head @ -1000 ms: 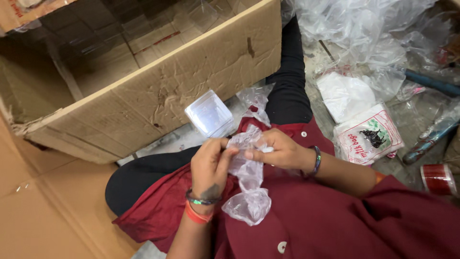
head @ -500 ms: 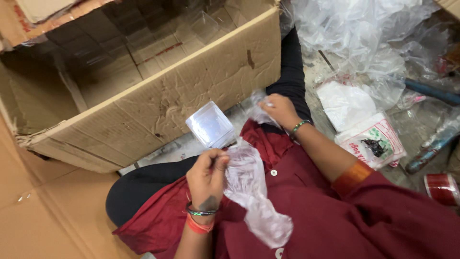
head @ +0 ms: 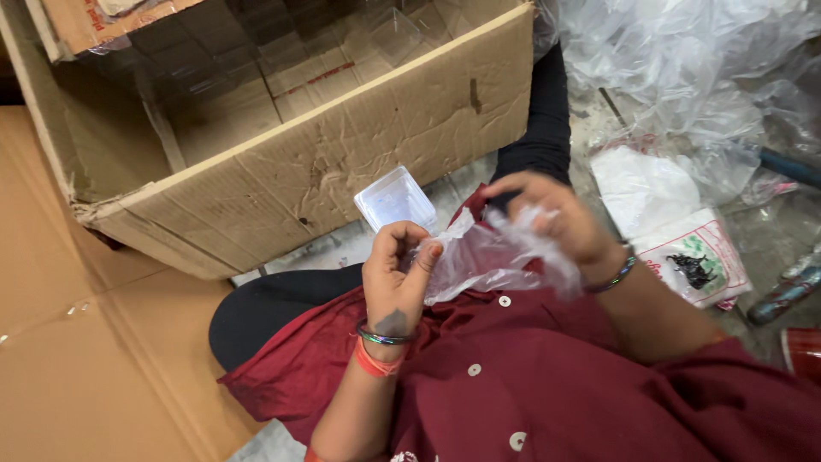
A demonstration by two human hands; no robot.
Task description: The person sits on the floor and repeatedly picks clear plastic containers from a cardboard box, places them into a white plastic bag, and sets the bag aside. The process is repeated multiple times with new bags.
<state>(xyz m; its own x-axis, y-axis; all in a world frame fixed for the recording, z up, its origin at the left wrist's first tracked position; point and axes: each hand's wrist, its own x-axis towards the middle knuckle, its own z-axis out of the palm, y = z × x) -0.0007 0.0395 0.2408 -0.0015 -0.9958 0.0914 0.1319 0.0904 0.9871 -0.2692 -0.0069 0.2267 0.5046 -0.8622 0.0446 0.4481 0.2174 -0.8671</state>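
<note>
Left hand point(head: 395, 275) and right hand point(head: 552, 218) fingers pinching clear plastic bag point(head: 483, 257) (over lap), cardboard box point(head: 342, 162) near.

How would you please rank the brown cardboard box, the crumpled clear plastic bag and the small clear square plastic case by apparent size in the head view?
1. Brown cardboard box.
2. Crumpled clear plastic bag, held by both hands.
3. Small clear square plastic case.
</note>
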